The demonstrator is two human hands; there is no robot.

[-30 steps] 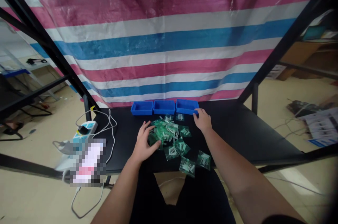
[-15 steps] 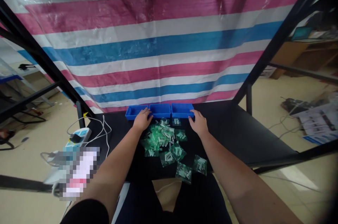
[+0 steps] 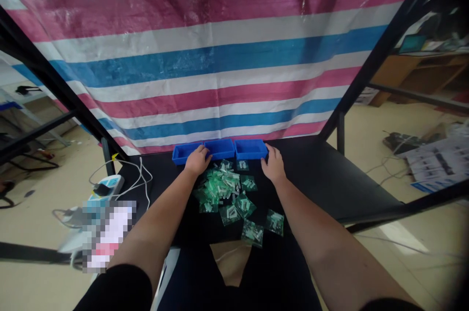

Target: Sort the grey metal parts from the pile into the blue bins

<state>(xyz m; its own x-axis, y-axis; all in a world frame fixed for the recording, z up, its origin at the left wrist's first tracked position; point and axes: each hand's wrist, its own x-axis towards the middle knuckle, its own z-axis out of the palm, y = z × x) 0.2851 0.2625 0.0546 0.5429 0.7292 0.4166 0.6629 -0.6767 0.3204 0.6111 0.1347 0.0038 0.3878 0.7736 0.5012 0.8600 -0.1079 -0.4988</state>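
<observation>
Three blue trays stand in a row at the table's back: a left tray (image 3: 180, 160), a middle tray (image 3: 224, 155) and a right tray (image 3: 250, 156). My left hand (image 3: 198, 160) rests with fingers apart where the left and middle trays meet. Beside the right tray's outer end is my right hand (image 3: 273, 163), its fingers spread and touching the tray. Between my arms lies a heap of small green-tinted clear bags (image 3: 217, 186). Several single bags (image 3: 252, 233) are spread in front and to the right of the heap.
A power strip (image 3: 110, 186) with white cables sits at the table's left edge, near a blurred-out bright object (image 3: 112, 238). A striped sheet (image 3: 220, 67) hangs behind the black table (image 3: 330, 189), between black frame bars. Brown paper (image 3: 231, 262) lies near my lap.
The view has shifted slightly. My right hand is a little straighter against the right tray's end. The left and middle trays sit slightly askew now.
</observation>
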